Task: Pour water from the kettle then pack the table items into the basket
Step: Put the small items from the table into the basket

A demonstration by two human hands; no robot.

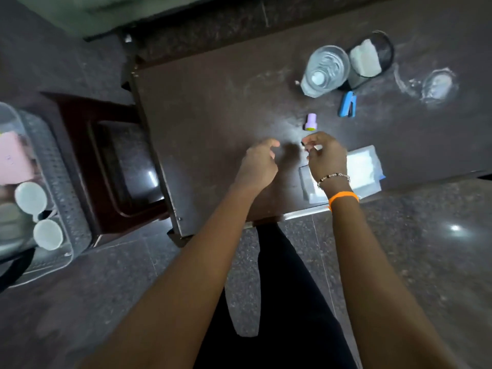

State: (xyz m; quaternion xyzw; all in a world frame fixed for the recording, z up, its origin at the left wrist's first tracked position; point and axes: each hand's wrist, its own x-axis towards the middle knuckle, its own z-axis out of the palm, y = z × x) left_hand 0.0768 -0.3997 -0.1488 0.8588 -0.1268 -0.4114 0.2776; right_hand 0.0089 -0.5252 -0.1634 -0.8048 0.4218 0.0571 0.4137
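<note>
Over the dark table [213, 107], near its front edge, right hand [326, 158] pinches a small item, too blurred to name; left hand [259, 166] beside it, fingers loosely curled, empty. Purple cap [310, 122] just beyond. Stapler [347, 104], glass [324, 69], mesh cup [370, 58] far right. Tissue pack [364, 169] under right wrist. Basket [57, 182] off table's left edge on stool, holding two cups. Table's left half bare.

Left hand [259, 162] curled, right hand [326, 155] seemingly pinching
</note>
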